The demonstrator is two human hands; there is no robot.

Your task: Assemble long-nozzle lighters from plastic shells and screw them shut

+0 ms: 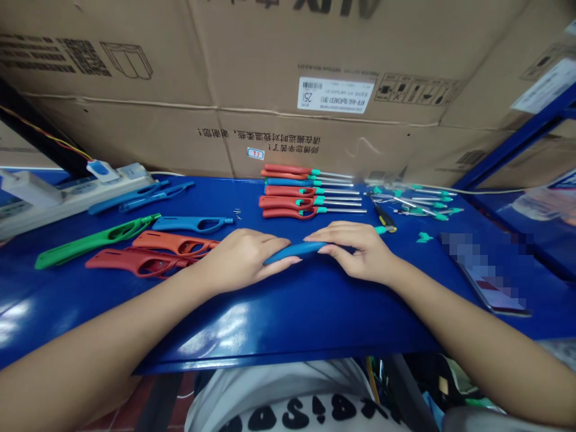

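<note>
Head | blue handle (297, 251) — between left hand (249, 257) and right hand (362, 251) | grip — both clamped on it

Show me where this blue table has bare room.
Free: the table between the left hand, right hand and near edge; the left patch before the green handle. Crowded: beyond both hands: handles left, lighters centre, metal rods right.

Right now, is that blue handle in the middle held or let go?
Held: the left hand pinches the blue handle toward one end, and the right hand pinches it toward the other.
</note>
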